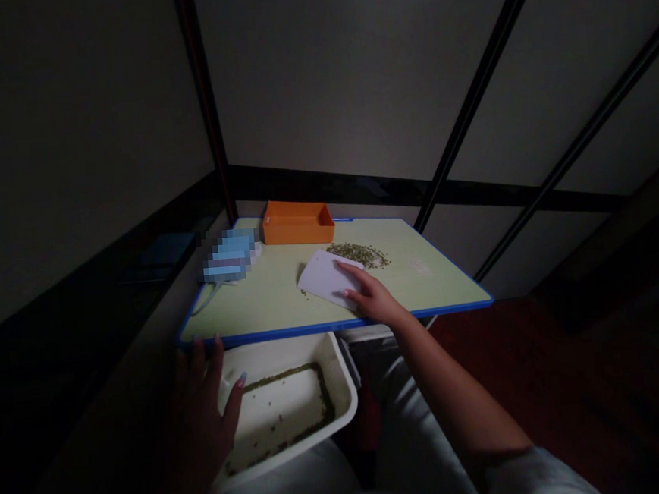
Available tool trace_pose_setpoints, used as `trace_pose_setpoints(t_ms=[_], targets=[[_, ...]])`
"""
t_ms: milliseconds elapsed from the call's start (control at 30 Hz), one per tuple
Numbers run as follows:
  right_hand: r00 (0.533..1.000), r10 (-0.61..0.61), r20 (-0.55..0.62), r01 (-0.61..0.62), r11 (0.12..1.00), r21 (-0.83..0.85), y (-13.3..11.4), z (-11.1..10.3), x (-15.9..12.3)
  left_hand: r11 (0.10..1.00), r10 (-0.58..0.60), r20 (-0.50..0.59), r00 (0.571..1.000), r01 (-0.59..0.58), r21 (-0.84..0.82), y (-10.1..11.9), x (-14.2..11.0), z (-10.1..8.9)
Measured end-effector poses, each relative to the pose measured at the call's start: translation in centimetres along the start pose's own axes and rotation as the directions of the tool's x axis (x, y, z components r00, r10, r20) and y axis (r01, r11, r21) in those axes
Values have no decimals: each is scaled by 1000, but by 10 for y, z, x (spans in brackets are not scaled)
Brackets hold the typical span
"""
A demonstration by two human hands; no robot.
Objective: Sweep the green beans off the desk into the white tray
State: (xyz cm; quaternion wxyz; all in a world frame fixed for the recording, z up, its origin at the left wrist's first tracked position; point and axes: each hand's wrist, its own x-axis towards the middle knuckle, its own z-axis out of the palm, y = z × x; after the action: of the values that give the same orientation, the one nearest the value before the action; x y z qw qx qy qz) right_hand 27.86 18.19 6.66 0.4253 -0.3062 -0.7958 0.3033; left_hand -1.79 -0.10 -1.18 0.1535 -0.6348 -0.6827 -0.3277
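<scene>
My right hand (372,298) grips a thin white card (325,274) on the pale green tabletop (265,298), with thumb and fingers on its right side. Just beyond the card lies a spread pile of small greenish grains (361,254), partly hidden by it. Below the table's near edge, a white plastic tub (296,402) stands at my lap. More grains line the tub's inner edges, with a few scattered on its floor. My left hand (208,405) is over the tub's left end, fingers apart and stretched toward the table edge. Its lower part is in shadow.
An orange open box (299,225) stands at the back left of the table. Left of it lies a blurred-out blue item (230,255) with a pale cord (206,296). A blue rim (279,332) edges the tabletop. Dark-framed wall panels (338,71) rise behind.
</scene>
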Motion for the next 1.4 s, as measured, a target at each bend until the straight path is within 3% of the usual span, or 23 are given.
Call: trace_pose_setpoints(t_ms=[900,1100,1400], targets=[[992,5,128,-16,996,86,-12,-8,-2,998,-58,54,997,58,1,-1,1,0],[986,48,163,-65,993,99,-15,-9,-3,1000,-21,25,999,21,-16,-1,0,1],[976,98,196,-122,985,119,-16,-10,-4,996,-80,79,994,82,-22,4,3,-3]])
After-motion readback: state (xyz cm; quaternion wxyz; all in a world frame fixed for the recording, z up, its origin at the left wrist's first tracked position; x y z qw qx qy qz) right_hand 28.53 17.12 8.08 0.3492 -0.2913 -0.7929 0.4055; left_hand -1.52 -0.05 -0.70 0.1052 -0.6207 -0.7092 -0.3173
